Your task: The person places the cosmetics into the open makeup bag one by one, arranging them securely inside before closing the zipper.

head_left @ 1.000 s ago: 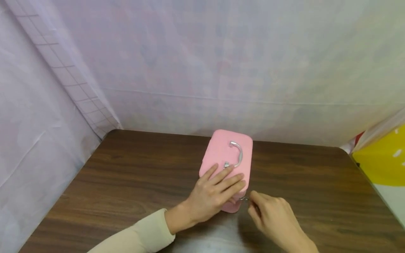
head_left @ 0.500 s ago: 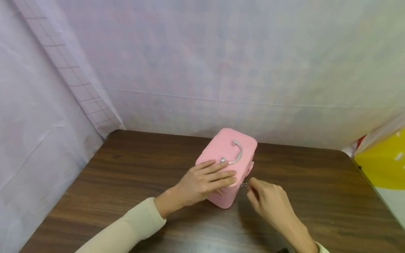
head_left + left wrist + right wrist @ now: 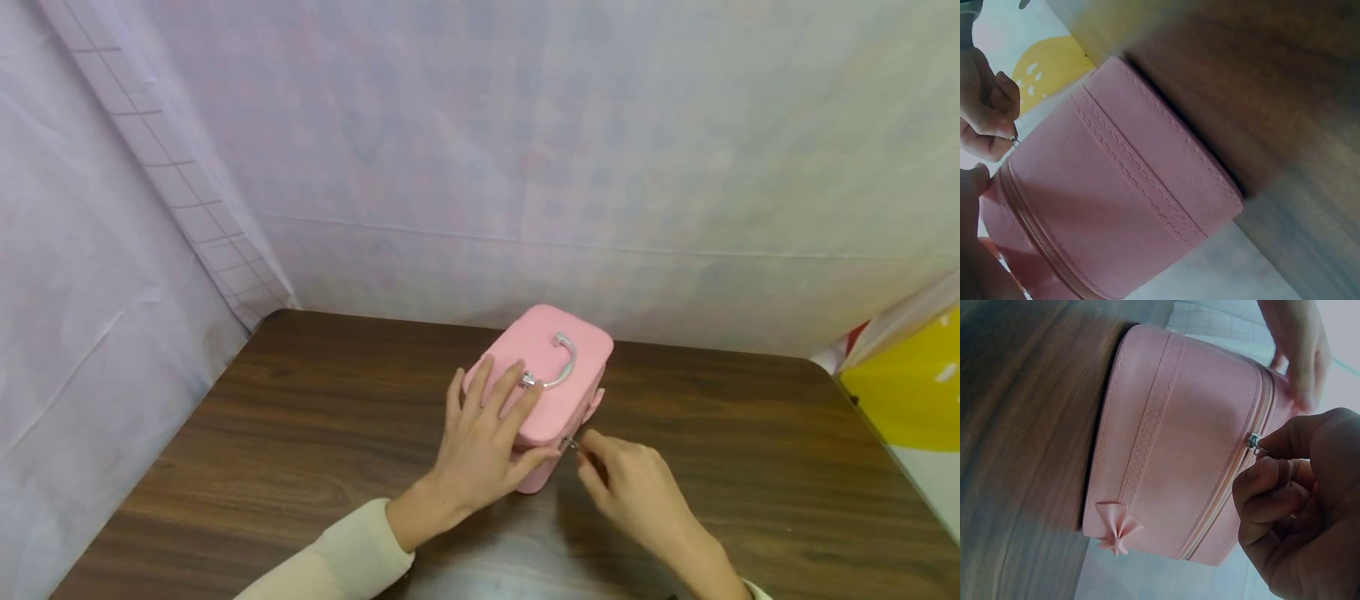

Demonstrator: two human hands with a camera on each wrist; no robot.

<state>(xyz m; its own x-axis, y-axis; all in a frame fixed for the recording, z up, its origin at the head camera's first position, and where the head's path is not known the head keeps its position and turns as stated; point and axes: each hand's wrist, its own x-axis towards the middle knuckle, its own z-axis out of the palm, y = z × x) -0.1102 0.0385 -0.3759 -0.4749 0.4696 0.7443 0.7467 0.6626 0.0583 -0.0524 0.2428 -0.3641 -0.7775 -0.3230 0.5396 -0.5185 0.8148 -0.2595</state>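
A pink cosmetic case (image 3: 562,408) stands upright on the table, its lid carrying a curved silver handle (image 3: 570,367). Across the near-left part of that lid my left hand (image 3: 480,450) rests with fingers spread, its thumb along the near edge. At the case's near right corner, my right hand (image 3: 633,492) pinches a metal zipper pull (image 3: 1260,450) between thumb and curled forefinger. The zipper (image 3: 1216,506) runs around the case below the lid, and in the right wrist view its teeth look closed along that side. A pink bow (image 3: 1119,528) sits low on that side.
The dark wood-grain table (image 3: 337,433) extends to both sides of the case. Pale cloth (image 3: 480,150) hangs behind it, with another cloth wall (image 3: 90,333) at left. A yellow patch (image 3: 907,400) shows beyond the right edge.
The case has turned clockwise, bringing its bow side into view. My left fingers have spread and now point more away from me. The right hand has moved slightly farther away, still pinching the zipper pull.
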